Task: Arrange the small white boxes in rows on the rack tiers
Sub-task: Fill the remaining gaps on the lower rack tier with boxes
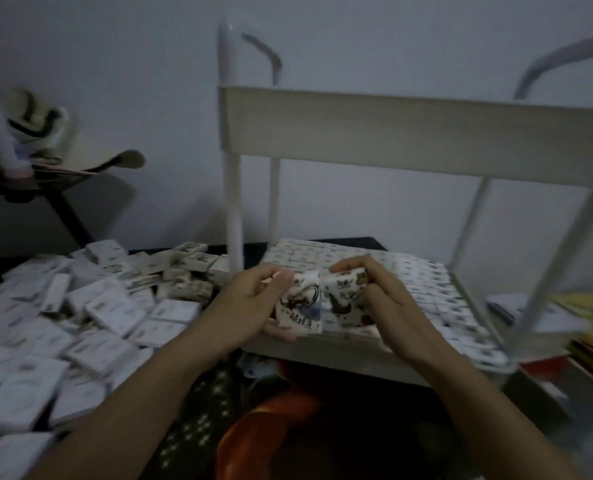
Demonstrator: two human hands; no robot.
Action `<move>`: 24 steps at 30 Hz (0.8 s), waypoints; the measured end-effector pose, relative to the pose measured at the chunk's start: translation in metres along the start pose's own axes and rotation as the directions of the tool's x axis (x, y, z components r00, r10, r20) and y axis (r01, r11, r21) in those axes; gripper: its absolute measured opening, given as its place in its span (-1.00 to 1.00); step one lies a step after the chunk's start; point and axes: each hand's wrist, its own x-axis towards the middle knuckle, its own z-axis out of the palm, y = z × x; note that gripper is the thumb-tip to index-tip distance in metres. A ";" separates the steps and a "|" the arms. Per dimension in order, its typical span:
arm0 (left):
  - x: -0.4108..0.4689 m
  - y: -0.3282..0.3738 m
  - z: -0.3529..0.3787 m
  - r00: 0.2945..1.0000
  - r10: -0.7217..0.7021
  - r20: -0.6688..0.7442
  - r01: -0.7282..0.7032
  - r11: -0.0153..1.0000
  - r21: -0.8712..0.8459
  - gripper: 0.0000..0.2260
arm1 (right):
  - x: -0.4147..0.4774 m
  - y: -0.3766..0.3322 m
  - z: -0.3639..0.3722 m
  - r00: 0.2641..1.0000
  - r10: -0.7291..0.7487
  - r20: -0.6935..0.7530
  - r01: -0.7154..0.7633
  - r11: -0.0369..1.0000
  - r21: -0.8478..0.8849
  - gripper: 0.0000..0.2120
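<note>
**Matt card, smooth rack**

The small white boxes (108, 306) look like matt printed card (blur hides finer texture). The rack (409, 133) has a smooth, matt cream tier wall and white posts (234, 209) with a faint sheen. The patterned cloth (198, 410) looks soft and dull.

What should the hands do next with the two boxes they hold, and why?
Probably set both down on the lower tier at its near edge. The left hand grips the left box, the right hand the right box, side by side just above that edge, and rows already fill the tier behind them. Whether a gap lies beneath is hidden.
</note>
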 end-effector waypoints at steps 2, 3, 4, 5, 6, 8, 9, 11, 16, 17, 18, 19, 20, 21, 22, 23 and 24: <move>0.018 0.004 0.027 0.999 -0.023 0.022 0.025 0.997 -0.076 -0.80 | -0.001 0.014 -0.030 0.989 0.069 -0.133 -0.069 0.998 0.005 -0.70; 0.027 0.006 0.040 0.999 -0.040 0.033 0.044 0.993 -0.108 -0.81 | -0.002 0.021 -0.045 0.976 0.103 -0.194 -0.105 0.994 -0.003 -0.77; 0.037 0.009 0.052 0.997 -0.066 0.048 0.072 0.987 -0.142 -0.80 | -0.002 0.027 -0.059 0.958 0.136 -0.253 -0.145 0.989 -0.014 -0.85; 0.047 0.010 0.062 0.993 -0.095 0.068 0.105 0.981 -0.164 -0.77 | -0.001 0.033 -0.071 0.937 0.170 -0.306 -0.189 0.981 -0.033 -0.83; 0.057 0.011 0.072 0.986 -0.135 0.098 0.151 0.973 -0.173 -0.74 | 0.000 0.040 -0.082 0.915 0.207 -0.346 -0.239 0.970 -0.049 -0.75; 0.080 0.014 0.091 0.965 -0.207 0.162 0.230 0.963 -0.142 -0.71 | 0.003 0.046 -0.096 0.870 0.258 -0.419 -0.321 0.943 -0.085 -0.65; 0.092 0.015 0.101 0.955 -0.239 0.175 0.260 0.960 -0.107 -0.70 | 0.006 0.047 -0.098 0.854 0.261 -0.450 -0.346 0.931 -0.117 -0.65; 0.118 0.017 0.116 0.942 -0.299 0.154 0.309 0.950 -0.045 -0.69 | 0.013 0.048 -0.096 0.845 0.211 -0.492 -0.366 0.898 -0.244 -0.68; 0.173 0.016 0.139 0.932 -0.307 0.195 0.330 0.939 -0.098 -0.70 | 0.051 0.050 -0.096 0.882 0.141 -0.450 -0.437 0.603 -0.668 -0.62; 0.183 0.016 0.142 0.934 -0.298 0.200 0.322 0.941 -0.102 -0.71 | 0.061 0.051 -0.101 0.890 0.158 -0.428 -0.443 0.527 -0.726 -0.59; 0.194 0.014 0.144 0.937 -0.283 0.205 0.308 0.946 -0.105 -0.70 | 0.070 0.053 -0.106 0.895 0.179 -0.408 -0.442 0.471 -0.763 -0.55; 0.204 0.015 0.147 0.944 -0.262 0.201 0.286 0.954 -0.096 -0.68 | 0.077 0.055 -0.111 0.898 0.201 -0.392 -0.440 0.438 -0.784 -0.50; 0.215 0.014 0.151 0.954 -0.235 0.184 0.253 0.964 -0.078 -0.67 | 0.082 0.059 -0.114 0.900 0.221 -0.377 -0.436 0.417 -0.797 -0.47; 0.226 0.012 0.153 0.969 -0.192 0.157 0.200 0.979 -0.037 -0.68 | 0.086 0.063 -0.115 0.901 0.238 -0.363 -0.432 0.403 -0.807 -0.45; 0.236 0.009 0.156 0.983 -0.137 0.125 0.134 0.991 0.029 -0.70 | 0.089 0.068 -0.114 0.901 0.259 -0.349 -0.428 0.391 -0.815 -0.45; 0.243 0.008 0.158 0.992 -0.073 0.103 0.064 0.993 0.095 -0.71 | 0.091 0.074 -0.112 0.898 0.285 -0.334 -0.426 0.378 -0.822 -0.48; 0.249 0.007 0.161 0.995 -0.019 0.097 0.005 0.990 0.139 -0.72 | 0.093 0.080 -0.111 0.895 0.309 -0.323 -0.425 0.366 -0.828 -0.52</move>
